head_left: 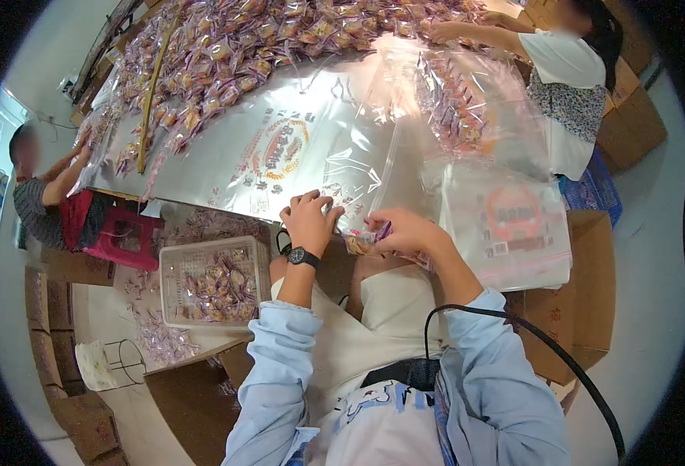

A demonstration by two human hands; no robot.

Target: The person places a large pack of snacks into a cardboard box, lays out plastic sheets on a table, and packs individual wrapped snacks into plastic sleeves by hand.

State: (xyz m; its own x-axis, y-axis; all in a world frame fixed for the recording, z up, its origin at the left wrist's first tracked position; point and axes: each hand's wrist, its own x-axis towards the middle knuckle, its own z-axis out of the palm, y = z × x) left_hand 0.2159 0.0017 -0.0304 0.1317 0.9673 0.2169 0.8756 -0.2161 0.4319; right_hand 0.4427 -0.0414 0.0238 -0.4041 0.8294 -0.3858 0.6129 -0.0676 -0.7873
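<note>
My left hand (310, 220), with a black watch on the wrist, rests at the table's front edge, fingers bent and somewhat apart over the clear printed plastic (280, 151). Just right of it, my right hand (404, 231) pinches a small wrapped packet (362, 242) with purple ends and a yellowish middle. The packet hangs at the edge, above my lap. Whether my left fingertips touch it or hold anything is too small to tell. To the right of my right hand lies a stack of clear printed bags (505, 225).
A large heap of wrapped packets (218, 58) covers the table's far side, with a yellow strip (156, 93) across it. A white basket (214, 283) of packets stands lower left. Cardboard boxes (591, 287) flank me. One person (564, 85) works at back right, another (43, 198) at left.
</note>
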